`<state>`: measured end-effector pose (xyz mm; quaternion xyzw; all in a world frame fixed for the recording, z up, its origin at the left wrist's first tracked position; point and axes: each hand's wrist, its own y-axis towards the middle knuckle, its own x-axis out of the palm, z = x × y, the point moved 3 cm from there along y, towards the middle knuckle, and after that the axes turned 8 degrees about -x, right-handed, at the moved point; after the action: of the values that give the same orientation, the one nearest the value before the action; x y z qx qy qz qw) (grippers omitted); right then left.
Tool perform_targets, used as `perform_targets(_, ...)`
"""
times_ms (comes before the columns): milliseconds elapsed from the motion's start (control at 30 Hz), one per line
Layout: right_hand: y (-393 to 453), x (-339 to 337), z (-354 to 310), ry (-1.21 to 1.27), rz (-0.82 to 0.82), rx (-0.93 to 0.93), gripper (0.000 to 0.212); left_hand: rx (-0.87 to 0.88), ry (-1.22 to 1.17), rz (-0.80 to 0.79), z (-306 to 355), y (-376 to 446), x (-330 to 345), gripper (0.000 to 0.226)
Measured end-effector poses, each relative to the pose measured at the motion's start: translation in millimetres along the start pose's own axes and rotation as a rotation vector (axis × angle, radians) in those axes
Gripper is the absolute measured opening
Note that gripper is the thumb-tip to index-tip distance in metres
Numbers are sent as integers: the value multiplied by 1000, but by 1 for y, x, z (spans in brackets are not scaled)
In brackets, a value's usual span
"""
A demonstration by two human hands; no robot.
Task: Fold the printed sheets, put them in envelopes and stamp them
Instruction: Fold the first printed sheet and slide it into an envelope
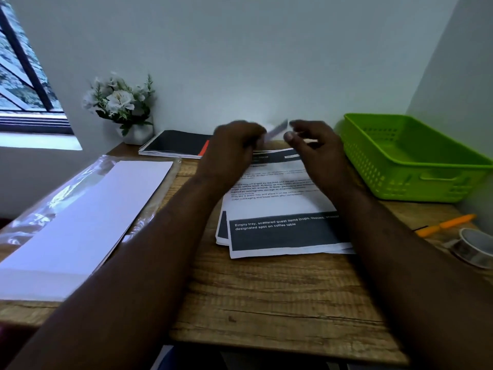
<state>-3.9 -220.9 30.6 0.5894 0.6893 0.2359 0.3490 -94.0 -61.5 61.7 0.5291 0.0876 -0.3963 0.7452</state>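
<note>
- Between the left hand (234, 145) and the right hand (312, 145), a small blurred white piece (277, 132) is held; the left fingers are curled on it, while the right hand's hold cannot be told.
- Directly beneath the grip, printed sheets (280, 209) are stacked on the wooden table (266, 303).
- Left of the grip, envelopes (88, 214) are seen in clear wrap.
- Right of it, a green basket (410, 161) is placed.
</note>
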Motion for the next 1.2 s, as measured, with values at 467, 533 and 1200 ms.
perform_targets(467, 7, -28, 43, 335, 224, 558, 33, -956, -383, 304, -106, -4, -6, 24)
perform_targets(533, 3, -31, 47, 181, 103, 556, 29, -949, -111, 60, -117, -11, -2, 33)
perform_targets(1200, -13, 26, 32, -600, -679, 46, 37, -448, 517, -778, -67, -29, 63, 63)
